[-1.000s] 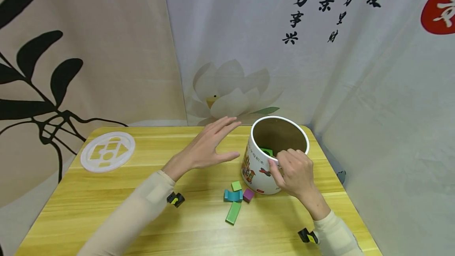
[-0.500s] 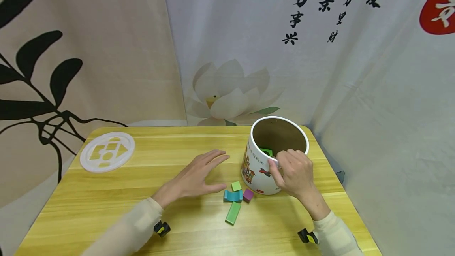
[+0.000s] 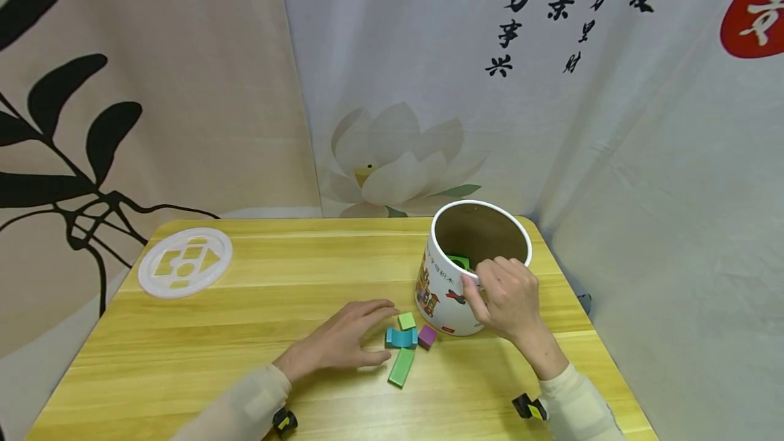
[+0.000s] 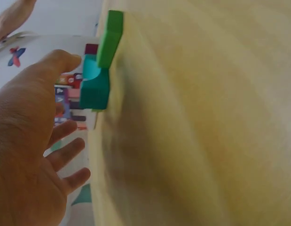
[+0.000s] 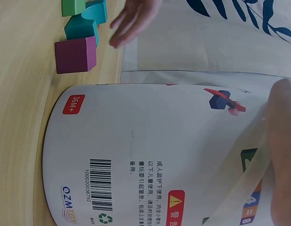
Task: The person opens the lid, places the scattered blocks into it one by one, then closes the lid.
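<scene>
My left hand [image 3: 343,337] reaches low over the table beside a small cluster of toy blocks, its thumb and fingers spread and holding nothing. The cluster has a teal arched block [image 3: 401,338], a small lime-green block [image 3: 407,320], a purple block [image 3: 427,337] and a long green block [image 3: 401,367]. My right hand [image 3: 507,298] grips the near rim side of a big white printed bucket [image 3: 450,291], thumb on the outside. Inside the bucket a green block [image 3: 459,262] shows. In the right wrist view, only part of the right hand appears at the edge.
A white round plate with cut-out shapes [image 3: 186,263] lies at the table's back left. The wooden table [image 3: 275,250] ends at a printed cloth backdrop [image 3: 233,87]. The bucket stands near the table's right edge.
My left hand has come down and toward me, from beside the bucket to the left side of the blocks. The right hand and the bucket have stayed in place.
</scene>
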{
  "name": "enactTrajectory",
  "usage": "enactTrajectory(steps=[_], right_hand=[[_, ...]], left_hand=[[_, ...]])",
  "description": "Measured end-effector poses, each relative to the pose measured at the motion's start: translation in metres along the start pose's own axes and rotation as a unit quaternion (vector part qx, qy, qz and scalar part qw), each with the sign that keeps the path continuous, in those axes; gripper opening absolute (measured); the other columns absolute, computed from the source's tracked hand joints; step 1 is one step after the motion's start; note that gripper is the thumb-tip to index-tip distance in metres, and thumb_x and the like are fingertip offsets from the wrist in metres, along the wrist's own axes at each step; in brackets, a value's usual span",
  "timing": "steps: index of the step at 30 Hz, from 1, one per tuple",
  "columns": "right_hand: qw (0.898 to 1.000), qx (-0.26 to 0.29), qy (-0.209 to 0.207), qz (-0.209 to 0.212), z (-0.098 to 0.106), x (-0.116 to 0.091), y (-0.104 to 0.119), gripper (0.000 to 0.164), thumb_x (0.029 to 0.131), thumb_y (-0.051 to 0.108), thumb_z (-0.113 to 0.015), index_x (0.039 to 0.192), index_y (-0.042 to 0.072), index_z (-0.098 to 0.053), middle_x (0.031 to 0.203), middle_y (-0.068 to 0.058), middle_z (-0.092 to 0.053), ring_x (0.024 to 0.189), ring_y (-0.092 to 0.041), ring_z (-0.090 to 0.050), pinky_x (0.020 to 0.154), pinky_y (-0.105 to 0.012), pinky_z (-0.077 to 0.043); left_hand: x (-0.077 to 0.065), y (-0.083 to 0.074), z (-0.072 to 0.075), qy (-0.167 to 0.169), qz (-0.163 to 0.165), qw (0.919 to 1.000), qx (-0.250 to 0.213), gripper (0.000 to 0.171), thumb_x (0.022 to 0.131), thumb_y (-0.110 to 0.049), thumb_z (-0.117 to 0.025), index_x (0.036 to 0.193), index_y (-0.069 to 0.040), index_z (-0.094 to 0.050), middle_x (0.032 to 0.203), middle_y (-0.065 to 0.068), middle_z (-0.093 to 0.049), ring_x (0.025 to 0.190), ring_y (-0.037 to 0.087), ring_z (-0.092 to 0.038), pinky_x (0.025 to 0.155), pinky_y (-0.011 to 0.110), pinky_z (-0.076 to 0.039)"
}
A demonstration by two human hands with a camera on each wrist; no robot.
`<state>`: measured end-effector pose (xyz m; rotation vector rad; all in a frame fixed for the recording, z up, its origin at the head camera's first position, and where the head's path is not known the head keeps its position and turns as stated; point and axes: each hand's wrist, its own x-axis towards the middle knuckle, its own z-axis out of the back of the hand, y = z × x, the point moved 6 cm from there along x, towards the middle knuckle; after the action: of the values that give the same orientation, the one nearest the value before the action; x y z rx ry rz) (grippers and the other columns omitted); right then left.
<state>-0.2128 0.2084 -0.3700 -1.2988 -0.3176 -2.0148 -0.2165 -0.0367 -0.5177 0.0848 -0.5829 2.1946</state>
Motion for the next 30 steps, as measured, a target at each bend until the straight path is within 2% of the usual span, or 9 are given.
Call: enactTrajectory(steps=[9,19,30], right_hand=[[1.000,-0.003,-0.001,0.003,0.000,0.000,0.000,0.042,0.093,0.031,-0.052,0.058,0.013,-0.038,0.052,0.008,-0.025,0.047,-0.009,-0.021,0.043,-0.025,-0.015],[1.000,-0.001,0.000,0.002,0.000,0.000,-0.001,0.042,0.093,0.030,-0.052,0.058,0.013,-0.038,0.052,0.008,-0.025,0.047,-0.009,-0.020,0.043,-0.025,-0.015],[1.000,-0.002,-0.002,0.002,0.000,0.000,-0.001,0.040,0.092,0.030,-0.054,0.059,0.013,-0.038,0.053,0.008,-0.026,0.047,-0.009,-0.021,0.043,-0.024,-0.014]], left_hand=[[0.002,-0.002,-0.016,-0.009,-0.014,0.9997,-0.016,0.056,0.086,-0.039,-0.078,0.133,-0.011,-0.066,0.135,0.004,-0.063,0.120,0.016,-0.057,0.103,0.043,-0.049],[0.007,-0.005,-0.018,-0.036,-0.017,0.9991,-0.011,0.040,0.084,-0.029,-0.080,0.118,-0.011,-0.073,0.119,0.001,-0.071,0.111,0.013,-0.062,0.098,0.041,-0.052],[0.013,-0.005,-0.022,-0.049,-0.009,0.9978,-0.044,0.025,0.083,-0.022,-0.082,0.105,-0.011,-0.076,0.105,-0.001,-0.075,0.097,0.009,-0.065,0.091,0.038,-0.055]])
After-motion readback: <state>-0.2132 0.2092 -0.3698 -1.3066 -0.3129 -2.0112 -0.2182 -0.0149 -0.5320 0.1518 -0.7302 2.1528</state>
